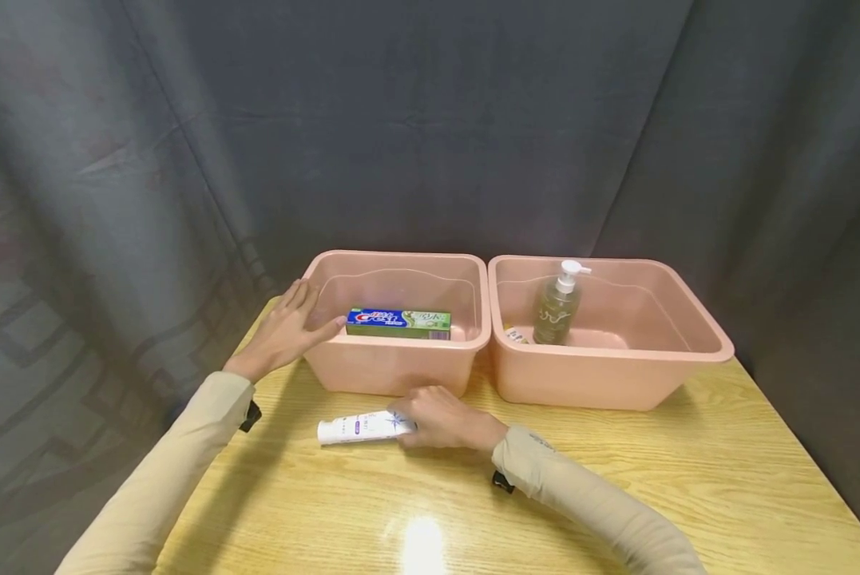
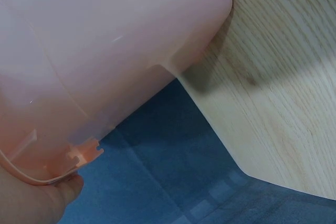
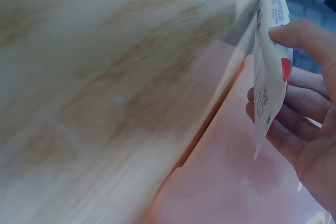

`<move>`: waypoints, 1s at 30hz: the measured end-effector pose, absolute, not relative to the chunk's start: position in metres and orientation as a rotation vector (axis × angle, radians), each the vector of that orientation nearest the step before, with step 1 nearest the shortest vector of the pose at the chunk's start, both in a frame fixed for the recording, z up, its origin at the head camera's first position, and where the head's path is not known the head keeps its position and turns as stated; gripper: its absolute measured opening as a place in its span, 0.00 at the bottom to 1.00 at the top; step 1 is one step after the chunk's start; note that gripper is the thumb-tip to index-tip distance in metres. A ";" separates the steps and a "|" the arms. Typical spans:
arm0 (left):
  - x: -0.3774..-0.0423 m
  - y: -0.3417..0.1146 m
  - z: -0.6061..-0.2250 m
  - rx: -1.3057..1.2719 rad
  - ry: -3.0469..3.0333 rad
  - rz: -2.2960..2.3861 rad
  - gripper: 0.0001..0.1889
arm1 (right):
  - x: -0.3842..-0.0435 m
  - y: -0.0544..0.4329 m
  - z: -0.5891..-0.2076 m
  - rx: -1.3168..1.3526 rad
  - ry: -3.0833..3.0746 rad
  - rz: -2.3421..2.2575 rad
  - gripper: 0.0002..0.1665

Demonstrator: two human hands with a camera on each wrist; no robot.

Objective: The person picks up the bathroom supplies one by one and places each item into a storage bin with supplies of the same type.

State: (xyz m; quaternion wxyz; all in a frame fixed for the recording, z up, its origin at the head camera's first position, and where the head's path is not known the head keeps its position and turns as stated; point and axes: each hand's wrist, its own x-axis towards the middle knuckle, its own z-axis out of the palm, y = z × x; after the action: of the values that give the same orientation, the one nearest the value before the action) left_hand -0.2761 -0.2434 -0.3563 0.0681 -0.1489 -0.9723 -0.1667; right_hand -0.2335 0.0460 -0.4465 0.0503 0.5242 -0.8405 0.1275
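My right hand (image 1: 437, 417) grips a white squeeze tube (image 1: 361, 427) just above the table, in front of the left pink bin (image 1: 390, 359). The tube's white cap points left, and purple print and a blue pattern mark its side. In the right wrist view, the thumb lies on one face of the tube (image 3: 273, 61) and curled fingers lie behind it. My left hand (image 1: 286, 327) rests on the left bin's near-left corner, fingers extended along the rim and thumb reaching over the front edge. Inside that bin lies a blue and green Crest toothpaste box (image 1: 398, 321).
A second pink bin (image 1: 580, 375) stands right beside the first. It contains a dark pump bottle (image 1: 555, 313) with a white pump, and a small white and yellow item (image 1: 516, 335), partly hidden. Both bins stand on a wooden table (image 1: 372, 511), with a grey curtain (image 1: 430, 144) behind.
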 end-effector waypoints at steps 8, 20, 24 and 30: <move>-0.275 -0.242 -0.356 -0.450 -2.930 -0.505 0.51 | -0.232 0.046 -0.444 1.622 -2.546 0.433 0.10; -0.275 -0.242 -0.354 -0.451 -2.948 -0.474 0.51 | -0.230 0.050 -0.438 1.592 -2.523 0.443 0.10; -0.275 -0.242 -0.354 -0.454 -2.944 -0.468 0.51 | -0.229 0.051 -0.437 1.587 -2.504 0.454 0.11; -0.276 -0.242 -0.355 -0.452 -2.941 -0.462 0.51 | -0.228 0.053 -0.434 1.583 -2.491 0.479 0.13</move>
State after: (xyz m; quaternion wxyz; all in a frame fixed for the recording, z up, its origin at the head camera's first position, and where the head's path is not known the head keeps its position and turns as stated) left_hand -0.2756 -0.2424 -0.3553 0.0652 -0.1498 -0.9746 -0.1532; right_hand -0.2285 0.0525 -0.4342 0.0757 0.5280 -0.8306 0.1596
